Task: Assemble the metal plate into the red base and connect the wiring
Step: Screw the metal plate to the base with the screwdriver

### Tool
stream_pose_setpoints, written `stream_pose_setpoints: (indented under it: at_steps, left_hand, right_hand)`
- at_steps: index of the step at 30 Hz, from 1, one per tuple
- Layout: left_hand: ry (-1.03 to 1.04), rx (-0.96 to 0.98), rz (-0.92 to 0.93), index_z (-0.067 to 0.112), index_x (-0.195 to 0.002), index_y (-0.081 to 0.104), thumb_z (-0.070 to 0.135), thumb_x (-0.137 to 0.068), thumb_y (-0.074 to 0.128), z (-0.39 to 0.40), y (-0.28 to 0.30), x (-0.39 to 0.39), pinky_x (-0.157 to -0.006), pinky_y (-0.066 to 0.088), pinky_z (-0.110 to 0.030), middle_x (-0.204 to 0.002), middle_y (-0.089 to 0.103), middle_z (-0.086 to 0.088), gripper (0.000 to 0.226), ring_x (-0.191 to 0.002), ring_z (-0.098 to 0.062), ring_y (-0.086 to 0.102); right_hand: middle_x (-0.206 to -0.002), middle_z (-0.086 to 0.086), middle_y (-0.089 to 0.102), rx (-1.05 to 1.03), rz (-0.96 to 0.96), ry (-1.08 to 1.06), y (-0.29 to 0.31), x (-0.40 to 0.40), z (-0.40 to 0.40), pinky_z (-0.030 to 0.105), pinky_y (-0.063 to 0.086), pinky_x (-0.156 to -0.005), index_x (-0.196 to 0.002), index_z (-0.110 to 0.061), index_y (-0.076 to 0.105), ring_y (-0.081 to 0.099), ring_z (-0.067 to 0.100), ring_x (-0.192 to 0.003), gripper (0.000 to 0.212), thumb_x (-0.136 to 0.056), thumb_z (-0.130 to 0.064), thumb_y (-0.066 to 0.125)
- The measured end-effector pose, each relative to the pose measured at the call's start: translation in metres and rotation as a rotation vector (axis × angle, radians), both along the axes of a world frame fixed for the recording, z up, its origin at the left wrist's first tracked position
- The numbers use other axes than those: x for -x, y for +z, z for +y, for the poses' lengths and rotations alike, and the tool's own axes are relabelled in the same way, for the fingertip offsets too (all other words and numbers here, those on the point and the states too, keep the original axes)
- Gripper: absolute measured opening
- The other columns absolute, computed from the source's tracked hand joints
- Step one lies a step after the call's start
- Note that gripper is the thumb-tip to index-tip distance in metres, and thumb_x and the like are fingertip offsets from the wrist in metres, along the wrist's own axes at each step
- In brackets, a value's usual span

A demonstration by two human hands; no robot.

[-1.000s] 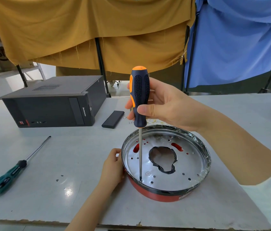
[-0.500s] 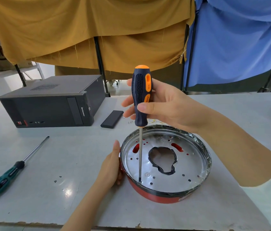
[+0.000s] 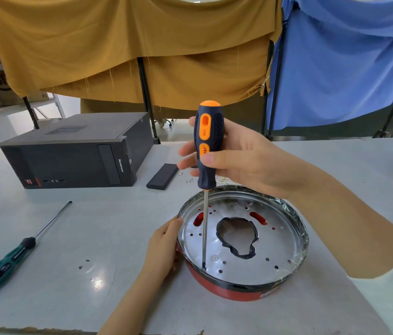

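The round red base (image 3: 229,292) sits on the table in front of me, with the shiny perforated metal plate (image 3: 272,245) seated inside it. A black-edged hole opens in the plate's middle. My right hand (image 3: 243,160) grips the handle of an orange and dark blue screwdriver (image 3: 208,141) held upright, its tip resting on the plate near the front left rim. My left hand (image 3: 162,247) presses against the base's left side, steadying it. No wiring is visible.
A green-handled screwdriver (image 3: 9,262) lies at the left of the grey table (image 3: 94,226). A black computer case (image 3: 74,153) stands at the back left, a flat black bar (image 3: 162,176) beside it, and small screws (image 3: 189,181) lie behind the base.
The screwdriver handle has turned in my right hand, its orange panel now facing me. My left hand's fingers have shifted up along the base's rim.
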State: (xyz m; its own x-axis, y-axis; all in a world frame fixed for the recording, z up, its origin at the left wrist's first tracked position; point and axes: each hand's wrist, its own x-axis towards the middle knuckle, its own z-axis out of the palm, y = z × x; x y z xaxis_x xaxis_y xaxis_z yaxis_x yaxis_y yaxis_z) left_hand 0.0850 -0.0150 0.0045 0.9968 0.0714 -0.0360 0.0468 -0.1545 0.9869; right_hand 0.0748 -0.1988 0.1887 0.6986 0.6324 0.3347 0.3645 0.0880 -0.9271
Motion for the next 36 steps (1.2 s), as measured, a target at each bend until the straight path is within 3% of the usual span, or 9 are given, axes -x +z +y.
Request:
stream_pose_setpoints:
  at_steps: [2,5,8,17,23,26,31,33,36]
  left_hand:
    - [0.004,0.011,-0.004,0.009,-0.068,0.039,0.05,-0.076,0.047,0.0,-0.002,-0.001,-0.042,0.026,-0.024,-0.057,0.036,-0.003,0.042,-0.053,-0.019,0.031]
    - [0.011,0.0,-0.019,0.015,-0.065,0.038,0.048,-0.076,0.047,0.0,-0.002,-0.001,-0.042,0.027,-0.025,-0.056,0.037,-0.002,0.036,-0.053,-0.019,0.032]
    - [0.009,0.004,-0.012,0.015,-0.062,0.04,0.046,-0.075,0.048,-0.001,0.0,0.0,-0.041,0.032,-0.027,-0.056,0.04,-0.005,0.034,-0.051,-0.02,0.036]
    - [0.003,0.095,0.031,0.015,-0.055,0.05,0.029,-0.088,0.049,-0.015,0.007,-0.018,-0.049,0.051,-0.031,-0.049,0.047,-0.009,0.036,-0.042,-0.023,0.047]
    - [-0.038,0.092,0.059,0.009,-0.063,0.055,0.035,-0.087,0.05,-0.022,0.009,-0.041,-0.05,0.051,-0.032,-0.051,0.047,-0.011,0.035,-0.044,-0.023,0.047]
    - [-0.056,0.129,0.076,0.011,-0.063,0.056,0.037,-0.084,0.054,-0.022,0.006,-0.048,-0.048,0.049,-0.031,-0.054,0.046,-0.013,0.033,-0.047,-0.024,0.045]
    - [-0.053,0.116,0.061,0.002,-0.069,0.056,0.03,-0.088,0.053,-0.025,0.007,-0.055,-0.04,0.043,-0.023,-0.062,0.048,-0.013,0.033,-0.046,-0.021,0.044]
    - [-0.042,0.114,0.04,-0.003,-0.07,0.054,0.028,-0.088,0.054,-0.026,0.006,-0.055,-0.039,0.042,-0.021,-0.062,0.049,-0.013,0.036,-0.047,-0.02,0.044]
    - [-0.025,0.131,0.019,0.006,-0.065,0.052,0.026,-0.089,0.055,-0.026,0.005,-0.054,-0.038,0.04,-0.021,-0.056,0.044,-0.011,0.032,-0.042,-0.019,0.042]
  right_hand:
    - [-0.108,0.003,0.068,-0.001,-0.031,0.021,-0.001,0.001,-0.002,0.043,0.051,-0.096,-0.126,-0.013,0.046,0.065,0.026,-0.105,0.041,-0.088,-0.003,0.054]
    - [-0.098,0.002,0.07,0.013,-0.085,-0.09,-0.001,0.001,0.001,0.038,0.055,-0.087,-0.114,-0.014,0.053,0.069,0.026,-0.097,0.037,-0.08,-0.007,0.066]
    - [-0.087,-0.004,0.069,0.037,-0.115,-0.152,-0.001,0.001,0.006,0.047,0.053,-0.09,-0.112,-0.011,0.051,0.067,0.023,-0.091,0.046,-0.073,-0.009,0.075]
    - [-0.094,-0.003,0.066,0.134,-0.183,-0.223,0.006,-0.003,0.003,0.041,0.058,-0.081,-0.117,-0.017,0.046,0.071,0.019,-0.084,0.035,-0.089,-0.007,0.064]
    - [-0.101,0.004,0.068,0.056,-0.093,-0.216,0.004,-0.022,-0.011,0.052,0.052,-0.091,-0.125,-0.01,0.044,0.068,0.024,-0.09,0.041,-0.089,-0.007,0.062]
    - [-0.101,0.002,0.069,-0.024,-0.02,-0.112,0.001,-0.031,-0.014,0.046,0.051,-0.095,-0.125,-0.012,0.048,0.067,0.026,-0.094,0.04,-0.087,-0.014,0.061]
    - [-0.102,0.007,0.069,-0.134,0.045,0.032,-0.004,-0.044,-0.006,0.036,0.052,-0.085,-0.118,-0.01,0.053,0.066,0.029,-0.092,0.03,-0.088,-0.007,0.057]
    - [-0.096,0.006,0.069,-0.132,0.01,-0.02,-0.005,-0.047,-0.003,0.037,0.054,-0.082,-0.111,-0.01,0.053,0.068,0.027,-0.086,0.028,-0.085,-0.008,0.062]
    - [-0.083,0.003,0.067,-0.121,-0.109,-0.209,-0.008,-0.05,0.002,0.04,0.058,-0.075,-0.097,-0.012,0.047,0.069,0.027,-0.075,0.035,-0.076,-0.012,0.075]
